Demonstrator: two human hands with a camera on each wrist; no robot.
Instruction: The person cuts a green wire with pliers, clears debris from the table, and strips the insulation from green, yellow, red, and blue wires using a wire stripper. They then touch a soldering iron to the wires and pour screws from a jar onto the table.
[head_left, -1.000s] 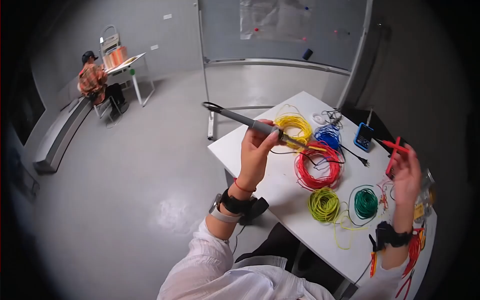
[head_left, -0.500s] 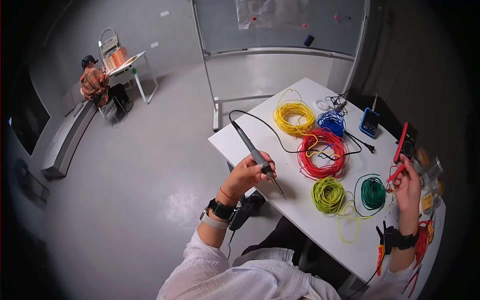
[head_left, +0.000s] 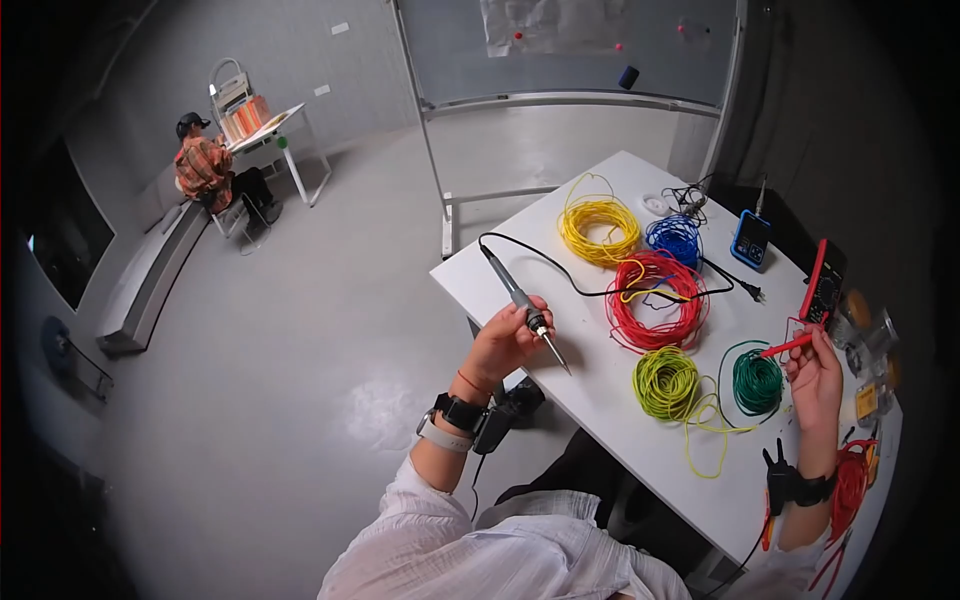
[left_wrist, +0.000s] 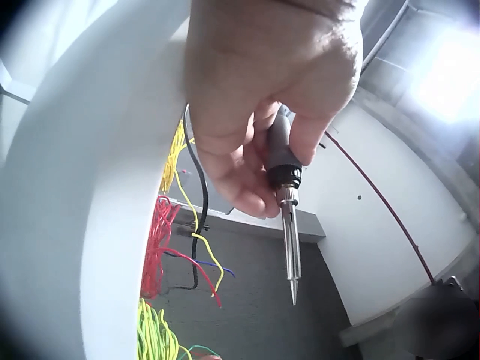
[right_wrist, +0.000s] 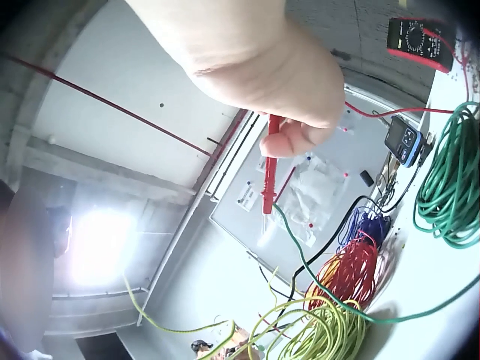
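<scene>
In the head view my left hand [head_left: 510, 340] grips a grey soldering iron [head_left: 500, 272] off the table's left edge, its metal tip slanting down and right. The left wrist view shows the iron's bare shaft and pointed tip [left_wrist: 291, 240] beyond the fingers, touching nothing. Over the table's right side, my right hand [head_left: 818, 380] pinches a red test probe [head_left: 785, 347], which points left above the green wire coil [head_left: 757, 383]. Close behind that hand stands a red-edged multimeter [head_left: 824, 285]. From the right wrist, the probe [right_wrist: 269, 180] appears between thumb and fingers.
Yellow [head_left: 598, 228], blue [head_left: 673, 240], red [head_left: 630, 330] and yellow-green wire coils [head_left: 665, 382] lie on the white table [head_left: 560, 365]. The iron's black cord [head_left: 560, 268] crosses the red coil. A blue device [head_left: 750, 240] stands farther back; a person [head_left: 205, 168] sits at another table.
My left hand has come down and turned the soldering iron, so its tip now points downward. My right hand has lowered, and the red probe now points left over the green coil.
</scene>
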